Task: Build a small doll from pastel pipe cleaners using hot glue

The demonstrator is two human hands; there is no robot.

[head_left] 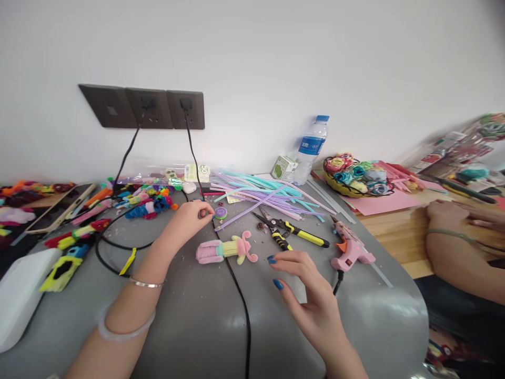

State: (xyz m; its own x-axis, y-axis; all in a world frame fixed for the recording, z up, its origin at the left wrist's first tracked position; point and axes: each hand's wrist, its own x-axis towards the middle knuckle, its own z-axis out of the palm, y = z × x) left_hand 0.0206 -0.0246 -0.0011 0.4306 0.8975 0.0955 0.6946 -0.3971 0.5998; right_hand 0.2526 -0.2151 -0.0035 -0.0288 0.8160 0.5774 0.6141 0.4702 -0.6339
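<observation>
My left hand [192, 222] is closed in a pinch at the middle of the table. A small dark bit shows at its fingertips, too small to name. Just right of it lies a small round purple-and-green piece [221, 212]. My right hand [310, 297] hovers over the table's front, thumb and fingers apart, with nothing in it. Between the hands lies a pink-and-yellow pipe-cleaner figure [229, 249] with curled pink ends, touched by neither. Yellow-and-black pliers [305, 234] and a similar cutter [276, 231] rest beyond my right hand.
Loose pastel pipe cleaners [262, 197] lie behind. A pink glue gun [351, 250] is at the right, a water bottle [311, 152] by the wall. Black cable [239, 295] crosses the grey table [189, 326]. Colourful figures [148, 208] lie left. Another person's arm [457, 247] rests far right.
</observation>
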